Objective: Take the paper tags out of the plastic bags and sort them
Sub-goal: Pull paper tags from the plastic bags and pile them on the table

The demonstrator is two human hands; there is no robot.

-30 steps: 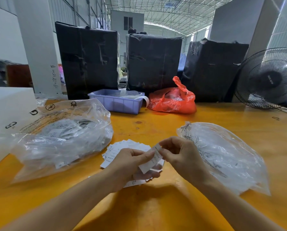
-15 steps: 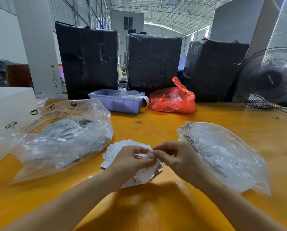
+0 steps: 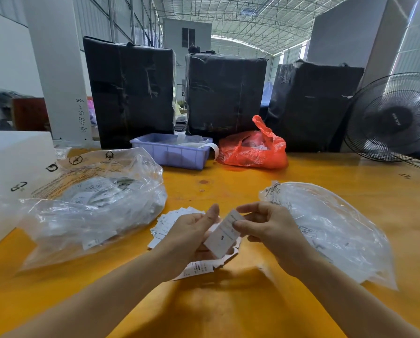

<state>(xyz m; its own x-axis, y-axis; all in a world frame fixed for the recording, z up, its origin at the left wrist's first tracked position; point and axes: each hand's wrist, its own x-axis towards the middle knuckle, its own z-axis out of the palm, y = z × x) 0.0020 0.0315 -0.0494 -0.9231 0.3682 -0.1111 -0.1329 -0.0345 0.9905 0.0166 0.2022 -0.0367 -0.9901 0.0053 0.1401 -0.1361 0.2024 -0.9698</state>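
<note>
A white paper tag (image 3: pixel 222 235) marked "S" is pinched near its top between thumb and finger of my right hand (image 3: pixel 267 230). My left hand (image 3: pixel 192 237) sits under it and holds a small stack of tags whose ends stick out below (image 3: pixel 199 268); its thumb points up, clear of the "S" tag. A loose pile of white tags (image 3: pixel 170 220) lies on the yellow table just beyond my left hand. A big clear plastic bag (image 3: pixel 94 203) full of tags lies at the left. A flatter clear bag (image 3: pixel 331 228) lies at the right.
At the back of the yellow table (image 3: pixel 228 308) stand a lilac plastic tray (image 3: pixel 172 152), a red plastic bag (image 3: pixel 253 150) and three black-wrapped bales (image 3: pixel 226 93). A black fan (image 3: pixel 394 118) stands far right. A white box (image 3: pixel 11 172) is at the left edge.
My hands were close together with fingertips meeting on the tags; now my right hand has drawn a single "S" tag up and to the right, away from the stack in my left hand.
</note>
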